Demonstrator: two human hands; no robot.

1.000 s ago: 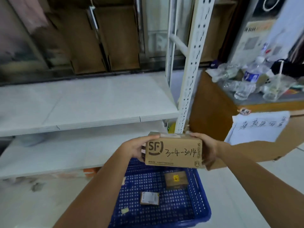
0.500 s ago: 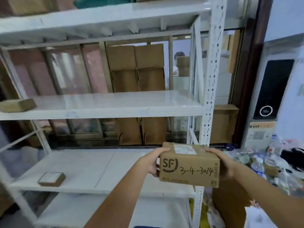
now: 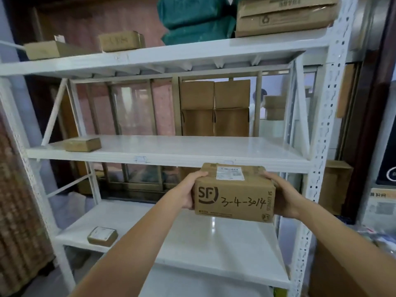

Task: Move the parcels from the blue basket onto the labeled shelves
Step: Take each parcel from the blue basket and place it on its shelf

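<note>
We hold one parcel (image 3: 233, 192) in front of the rack (image 3: 325, 116), at about the height of the middle shelf (image 3: 171, 150) front edge. Left hand (image 3: 187, 192) grips its left end, thumb over the top edge; right hand (image 3: 282, 197) grips the right end, fingers wrapped around the side. Parcel is level, clear of every shelf, touching nothing but the hands. Handwritten code on the near face reads 3-4-3014; printed label on top.

The basket is out of view.

Already shelved: a flat box (image 3: 82, 144) at the left of the middle shelf, a small box (image 3: 102, 236) at the left of the lower shelf (image 3: 203, 241), and two boxes (image 3: 121, 41) on the top shelf (image 3: 192, 51).

Step in hand, as we judge it: carry phase, choosing the shelf. A faint mark (image 3: 141, 160) sits on the middle shelf's edge; too blurred to read.

The next move calls for matching the code to a shelf label, then sliding the parcel onto a bare stretch and letting go with both hands.
</note>
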